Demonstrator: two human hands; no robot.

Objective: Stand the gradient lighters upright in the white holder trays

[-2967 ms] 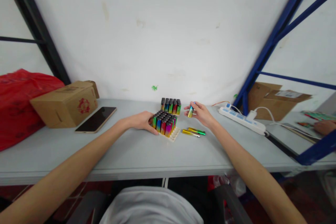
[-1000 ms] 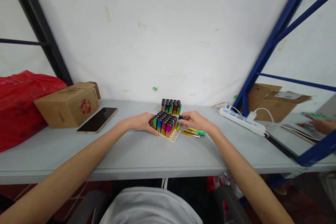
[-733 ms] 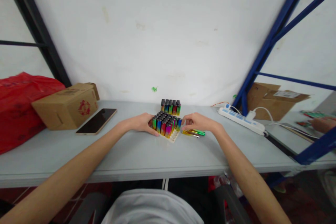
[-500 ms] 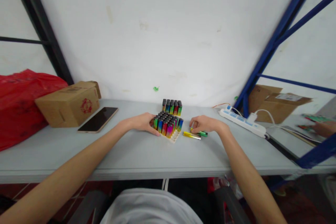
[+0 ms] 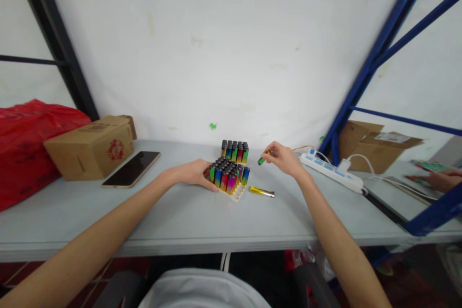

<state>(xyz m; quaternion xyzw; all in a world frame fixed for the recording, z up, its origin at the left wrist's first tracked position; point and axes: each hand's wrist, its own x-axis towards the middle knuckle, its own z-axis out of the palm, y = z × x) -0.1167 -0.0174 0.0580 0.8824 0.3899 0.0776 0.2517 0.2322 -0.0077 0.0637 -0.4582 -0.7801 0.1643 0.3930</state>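
Note:
Colourful lighters with black ends up stand packed in a pale tray, whose slots show bare along the right edge. My left hand grips the left side of this tray, thumb in front and fingers behind, partly hidden by the lighters. Raised a little above the table to the right, my right hand pinches a green-and-yellow lighter, its green end pointing down-left. A yellow lighter with a metal end lies flat below that hand. Behind the tray stands a second block of lighters.
A phone, a cardboard box and a red bag are on the left. To the right lie a white power strip with cables and an open carton. Another person's hand shows at the far right by a blue frame post.
My right hand has lifted the green-and-yellow lighter off the table and moved it up and away. The yellow lighter stays lying there. My left hand keeps its place at the tray.

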